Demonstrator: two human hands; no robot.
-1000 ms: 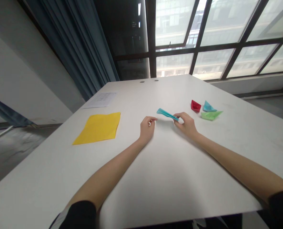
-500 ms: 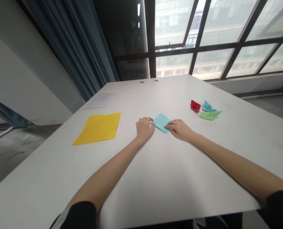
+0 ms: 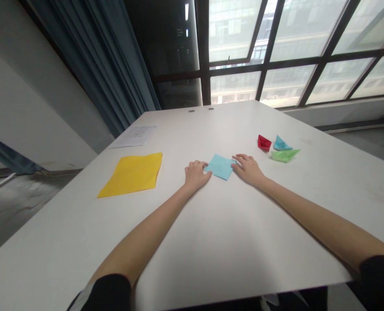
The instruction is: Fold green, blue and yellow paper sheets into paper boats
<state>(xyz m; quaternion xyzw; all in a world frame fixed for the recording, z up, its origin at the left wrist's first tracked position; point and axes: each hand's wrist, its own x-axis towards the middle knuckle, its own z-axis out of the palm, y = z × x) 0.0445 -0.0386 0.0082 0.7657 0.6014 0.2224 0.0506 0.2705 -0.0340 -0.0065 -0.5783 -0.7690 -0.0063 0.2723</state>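
Hands, left (image 3: pixel 196 176) and right (image 3: pixel 248 170), spread, touch opposite corners of blue paper (image 3: pixel 221 167), tabletop (image 3: pixel 227 224) open to near edge (image 3: pixel 243 297).

The folded square (image 3: pixel 220 167) is light blue, the cloth-like sheet (image 3: pixel 132 175) yellow, the table (image 3: pixel 211 242) white.

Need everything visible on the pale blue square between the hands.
The pale blue square looks like thin, matte paper with fairly straight edges; how many layers it has can't be told. It appears to lie about flat on the white table, turned so one corner points away from the person. The left hand has its fingers at the left corner and the right hand at the right corner, both partly covering it. Whether either pinches it is unclear.
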